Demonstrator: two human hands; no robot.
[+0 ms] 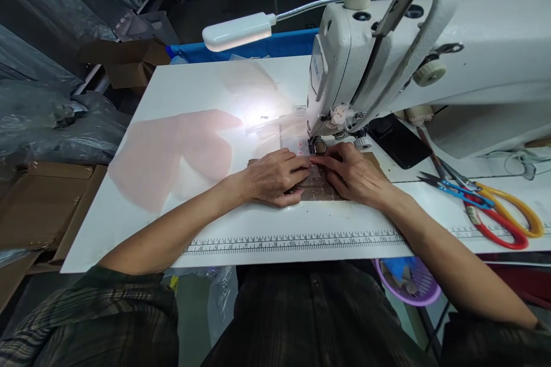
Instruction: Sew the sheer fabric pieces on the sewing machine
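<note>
A small brown patterned fabric piece (317,188) lies on the white table (142,229) under the presser foot (317,144) of a white sewing machine (430,57). My left hand (275,176) lies flat on the fabric's left part, fingers pressed together and pointing at the foot. My right hand (355,175) rests on the fabric's right part, fingertips pinched at its top edge just below the foot. The two hands almost touch at the fingertips.
Red, yellow and blue scissors (491,212) lie at the right. A black phone (398,140) sits beside the machine. A lamp (236,31) lights the table. Sheer pink cloth (172,155) lies at left. A ruler strip (297,241) runs along the front edge; a purple basket (408,284) hangs below.
</note>
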